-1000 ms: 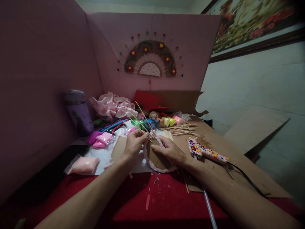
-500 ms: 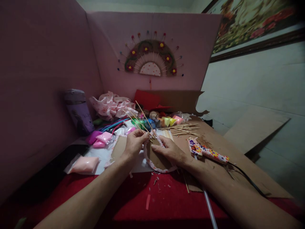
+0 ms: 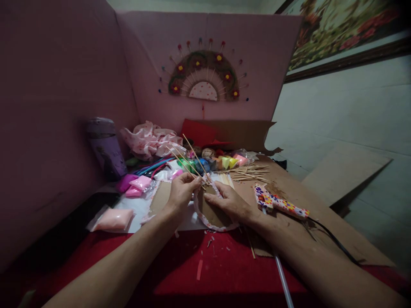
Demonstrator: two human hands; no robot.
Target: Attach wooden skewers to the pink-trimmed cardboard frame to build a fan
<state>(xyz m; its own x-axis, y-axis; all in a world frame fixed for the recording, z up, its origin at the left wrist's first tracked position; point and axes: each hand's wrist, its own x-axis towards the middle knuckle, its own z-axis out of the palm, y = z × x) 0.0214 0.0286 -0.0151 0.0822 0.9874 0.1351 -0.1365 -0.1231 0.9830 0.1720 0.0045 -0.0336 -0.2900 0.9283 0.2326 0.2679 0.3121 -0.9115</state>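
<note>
My left hand [image 3: 181, 194] pinches thin wooden skewers [image 3: 188, 157] that fan up and away to the upper left. Their lower ends meet the top edge of a half-round cardboard piece [image 3: 212, 211] rimmed with pink patterned ribbon. My right hand [image 3: 229, 203] lies on that cardboard piece, fingers pressed down on its top edge next to the skewer ends. Both hands rest over a brown cardboard sheet [image 3: 289, 192] on the red table cover [image 3: 199, 273].
A flower-patterned glue gun [image 3: 279, 204] with a black cord lies right of my right hand. Loose skewers [image 3: 247, 172], coloured clay packets [image 3: 224, 162], pink packets [image 3: 133, 186], pink cloth [image 3: 150, 139] and a purple tumbler [image 3: 107, 149] crowd the back. A finished fan [image 3: 204, 79] hangs on the pink board.
Both hands stay in place on the skewers and the cardboard piece. Only the view has tipped very slightly.
</note>
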